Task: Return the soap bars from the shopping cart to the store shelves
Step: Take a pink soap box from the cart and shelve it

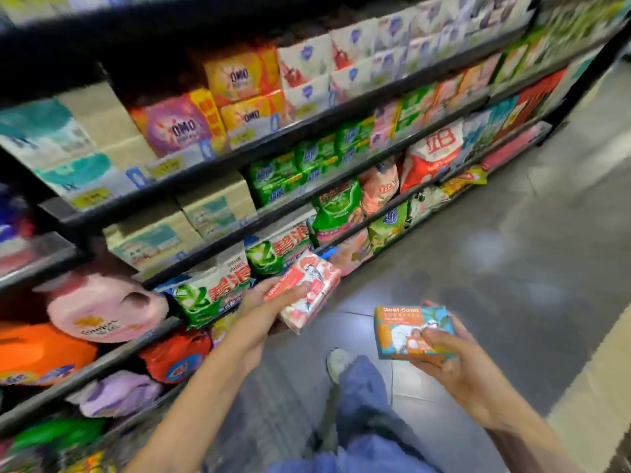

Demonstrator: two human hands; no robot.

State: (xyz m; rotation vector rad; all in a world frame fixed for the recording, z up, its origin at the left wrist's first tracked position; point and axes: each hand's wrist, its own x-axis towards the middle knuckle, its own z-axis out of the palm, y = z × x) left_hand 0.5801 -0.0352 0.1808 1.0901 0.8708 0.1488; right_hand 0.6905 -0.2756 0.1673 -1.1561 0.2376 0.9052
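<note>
My left hand (269,297) grips a red and white boxed soap bar (312,288), thumb across its top, held just in front of the lower shelves. My right hand (454,363) holds a teal and orange boxed soap bar (409,331) lower and to the right, over the aisle floor, fingers curled round its near edge. Both boxes carry the words Goat Soap. The shopping cart is out of sight.
Black store shelves (307,121) run along the left, packed with detergent boxes and bags, green packs (218,291) closest to my left hand. Grey tiled floor (512,254) stretches ahead on the right. My legs in blue trousers and a shoe (338,363) show below.
</note>
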